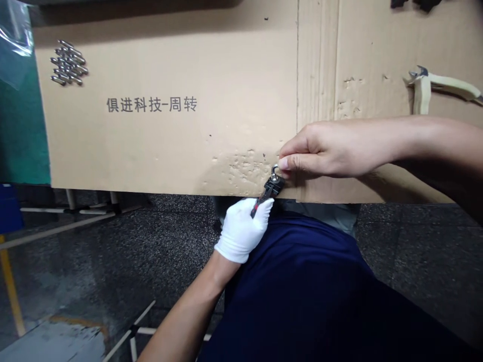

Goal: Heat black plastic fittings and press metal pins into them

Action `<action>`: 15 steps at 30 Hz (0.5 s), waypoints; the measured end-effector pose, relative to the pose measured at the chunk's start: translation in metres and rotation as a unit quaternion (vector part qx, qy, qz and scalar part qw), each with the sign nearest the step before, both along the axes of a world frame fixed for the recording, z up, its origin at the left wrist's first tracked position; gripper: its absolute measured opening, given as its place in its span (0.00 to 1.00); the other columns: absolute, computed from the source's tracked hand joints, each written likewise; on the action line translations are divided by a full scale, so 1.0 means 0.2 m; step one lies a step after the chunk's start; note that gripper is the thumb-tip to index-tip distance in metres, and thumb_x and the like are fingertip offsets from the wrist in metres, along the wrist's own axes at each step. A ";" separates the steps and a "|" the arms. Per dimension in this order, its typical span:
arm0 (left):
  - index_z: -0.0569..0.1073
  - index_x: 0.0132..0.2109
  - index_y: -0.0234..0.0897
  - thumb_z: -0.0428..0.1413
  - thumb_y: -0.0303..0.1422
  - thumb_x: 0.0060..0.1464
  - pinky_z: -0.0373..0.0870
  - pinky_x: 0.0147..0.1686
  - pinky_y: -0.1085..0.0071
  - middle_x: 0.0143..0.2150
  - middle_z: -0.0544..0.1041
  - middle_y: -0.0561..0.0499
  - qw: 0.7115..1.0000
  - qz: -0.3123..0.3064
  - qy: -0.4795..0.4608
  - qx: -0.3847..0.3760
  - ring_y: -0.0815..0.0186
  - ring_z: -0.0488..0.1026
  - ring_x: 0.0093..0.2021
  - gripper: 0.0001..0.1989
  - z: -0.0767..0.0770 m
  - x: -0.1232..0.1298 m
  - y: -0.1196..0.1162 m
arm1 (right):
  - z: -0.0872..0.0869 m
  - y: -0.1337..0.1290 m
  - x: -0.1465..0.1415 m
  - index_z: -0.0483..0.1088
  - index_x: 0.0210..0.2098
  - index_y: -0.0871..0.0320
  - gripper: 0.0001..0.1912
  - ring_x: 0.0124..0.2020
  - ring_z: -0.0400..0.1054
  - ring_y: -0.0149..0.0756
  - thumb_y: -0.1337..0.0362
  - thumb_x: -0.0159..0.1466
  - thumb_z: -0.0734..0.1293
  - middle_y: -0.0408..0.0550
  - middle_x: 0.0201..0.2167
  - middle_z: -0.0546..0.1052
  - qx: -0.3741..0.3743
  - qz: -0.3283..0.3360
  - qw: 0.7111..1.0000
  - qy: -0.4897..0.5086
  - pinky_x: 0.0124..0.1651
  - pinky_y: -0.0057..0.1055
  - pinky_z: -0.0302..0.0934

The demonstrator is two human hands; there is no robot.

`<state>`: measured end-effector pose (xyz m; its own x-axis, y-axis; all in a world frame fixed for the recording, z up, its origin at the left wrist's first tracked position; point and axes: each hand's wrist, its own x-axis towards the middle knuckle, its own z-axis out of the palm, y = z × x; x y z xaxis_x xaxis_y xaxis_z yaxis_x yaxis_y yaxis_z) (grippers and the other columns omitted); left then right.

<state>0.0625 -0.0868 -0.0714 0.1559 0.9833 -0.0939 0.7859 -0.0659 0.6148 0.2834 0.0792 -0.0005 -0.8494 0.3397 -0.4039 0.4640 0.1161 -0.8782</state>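
My left hand point(243, 226), in a white glove, is closed around a slim dark tool with a red mark point(259, 203) at the table's front edge. A small black block-like part point(274, 185) sits at the tool's far end. Out of that part rises a short, shiny bent metal piece point(274, 170), hook-shaped, with a silver collar at its base. The bare right hand point(317, 151) pinches the upper end of this bent piece between thumb and forefinger. Its other fingers are curled under and partly hidden.
Cardboard point(169, 146) with printed characters covers the table. Several small metal pins point(69, 63) lie heaped at the far left. Cutters with cream handles point(421, 90) rest at the right. Dark pieces point(426, 4) show at the top right. A green mat point(22, 130) borders the left side.
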 end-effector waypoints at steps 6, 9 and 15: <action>0.66 0.24 0.38 0.49 0.45 0.70 0.56 0.27 0.68 0.20 0.70 0.53 0.999 0.016 -0.042 -0.023 0.70 0.63 0.21 0.26 -0.02 0.01 -0.01 | 0.01 -0.09 0.00 0.71 0.29 0.57 0.17 0.21 0.58 0.28 0.62 0.74 0.61 0.37 0.20 0.66 0.057 -0.058 0.997 0.002 0.27 0.29 0.53; 0.71 0.25 0.37 0.47 0.46 0.70 0.59 0.28 0.69 0.21 0.72 0.51 0.996 0.035 -0.064 -0.057 0.69 0.67 0.22 0.27 -0.03 0.01 -0.02 | 0.00 -0.14 0.00 0.69 0.28 0.57 0.17 0.20 0.54 0.27 0.62 0.74 0.62 0.36 0.19 0.61 0.078 -0.089 0.993 0.010 0.26 0.30 0.49; 0.74 0.26 0.36 0.45 0.49 0.70 0.63 0.30 0.68 0.22 0.75 0.49 0.987 0.064 -0.105 -0.107 0.67 0.71 0.23 0.30 -0.07 0.02 -0.05 | -0.02 -0.21 -0.01 0.70 0.31 0.57 0.16 0.22 0.57 0.29 0.62 0.75 0.60 0.36 0.20 0.63 0.078 -0.145 0.986 0.022 0.27 0.30 0.51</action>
<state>0.0666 -0.0972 -0.0845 0.0700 0.9574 -0.2803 0.6338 0.1743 0.7536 0.2814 0.0374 -0.0039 -0.7234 0.6255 -0.2923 0.4595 0.1202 -0.8800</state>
